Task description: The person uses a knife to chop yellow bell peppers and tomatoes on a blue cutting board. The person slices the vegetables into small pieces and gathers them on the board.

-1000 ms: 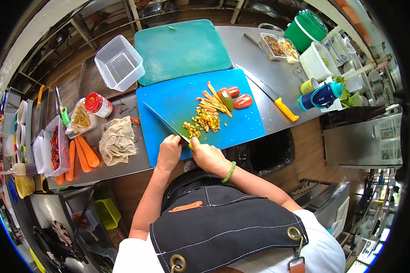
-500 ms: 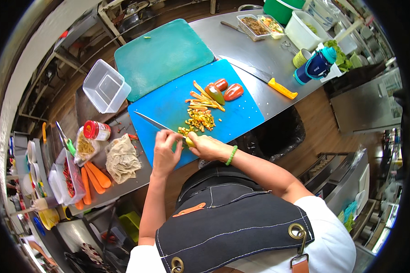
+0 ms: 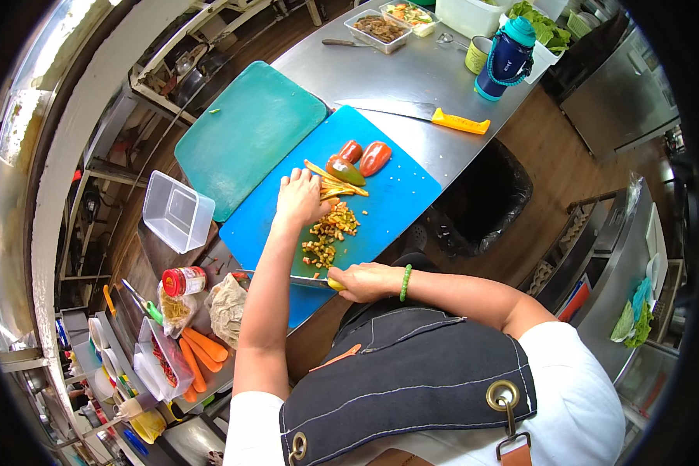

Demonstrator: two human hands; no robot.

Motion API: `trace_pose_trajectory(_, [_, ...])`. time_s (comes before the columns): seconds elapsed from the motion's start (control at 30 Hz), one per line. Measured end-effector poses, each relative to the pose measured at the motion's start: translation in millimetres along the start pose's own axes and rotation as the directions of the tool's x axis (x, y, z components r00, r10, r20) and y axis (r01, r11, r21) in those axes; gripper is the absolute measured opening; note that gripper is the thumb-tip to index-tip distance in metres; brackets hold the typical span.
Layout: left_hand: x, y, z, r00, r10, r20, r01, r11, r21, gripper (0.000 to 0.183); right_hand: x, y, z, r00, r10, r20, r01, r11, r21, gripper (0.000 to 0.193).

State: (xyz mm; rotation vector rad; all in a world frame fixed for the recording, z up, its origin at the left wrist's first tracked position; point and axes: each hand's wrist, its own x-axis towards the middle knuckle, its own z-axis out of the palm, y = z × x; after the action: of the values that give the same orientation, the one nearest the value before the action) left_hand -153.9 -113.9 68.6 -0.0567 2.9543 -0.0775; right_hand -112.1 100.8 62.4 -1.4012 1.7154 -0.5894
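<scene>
My left hand point(image 3: 300, 199) reaches over the blue cutting board point(image 3: 412, 177), its fingers and thumb around the left ends of a bundle of orange-yellow pepper strips point(image 3: 340, 186). Those covered ends are hidden under it. My right hand point(image 3: 369, 281) grips the yellow handle of a knife point(image 3: 311, 280), held low at the board's near edge with its blade pointing left; my left forearm hides the tip. Diced pepper point(image 3: 334, 224) lies in a loose pile between the two hands. Beyond the strips rest a green-and-red pepper piece point(image 3: 343, 168) and two red pieces point(image 3: 375, 158).
A green board point(image 3: 248, 132) adjoins the blue one. Another yellow-handled knife point(image 3: 460, 121) lies on the steel table near a blue bottle point(image 3: 506, 60). On the left are a clear tub point(image 3: 177, 211), red-lidded jar point(image 3: 184, 281), cloth point(image 3: 228, 309) and carrots point(image 3: 202, 351). A lined bin point(image 3: 481, 206) stands right.
My left hand has left the knife and moved forward to the pepper strips. My right hand has drawn the knife back toward me, off the diced pepper. The view has shifted.
</scene>
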Motion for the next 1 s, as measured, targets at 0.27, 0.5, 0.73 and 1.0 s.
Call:
trace_pose_trajectory(0.27, [2, -3, 23, 0.989, 0.145, 0.012, -0.145, 0.987, 0.069, 0.032, 4, -3, -5, 0.996, 0.070, 0.056, -0.071, 0.997, 0.029, 0.032])
trace_pose_trajectory(0.5, [-48, -5, 1, 0.995, -0.036, -0.091, 0.017, 0.979, -0.202, 0.025, 3, 0, -18, 0.992, 0.117, 0.055, -0.119, 0.992, 0.036, 0.033])
trace_pose_trajectory(0.73, [-150, 14, 27, 0.962, -0.261, -0.074, 0.212, 0.894, -0.395, 0.025, -8, 46, -41, 0.964, 0.230, -0.133, -0.210, 0.967, 0.148, 0.038])
trace_pose_trajectory(1.0, [-172, 32, 58, 0.841, -0.478, -0.254, 0.286, 0.790, -0.542, 0.071, -2, 24, -31, 0.941, 0.250, -0.226, -0.272, 0.960, -0.070, 0.032])
